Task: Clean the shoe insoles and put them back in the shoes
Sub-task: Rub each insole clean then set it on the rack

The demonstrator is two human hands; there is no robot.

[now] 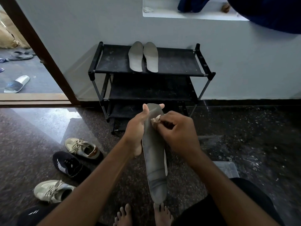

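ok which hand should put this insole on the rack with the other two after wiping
Left, probably. The left hand grips the insole, while the right hand pinches the cloth. The rack stands straight ahead.

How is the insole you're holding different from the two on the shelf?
The held insole is darker grey; the shelf insoles are paler. The held insole is gripped by the left hand while the right hand presses a cloth on it; the shelf insoles lie flat on the rack. All are foot-shaped.
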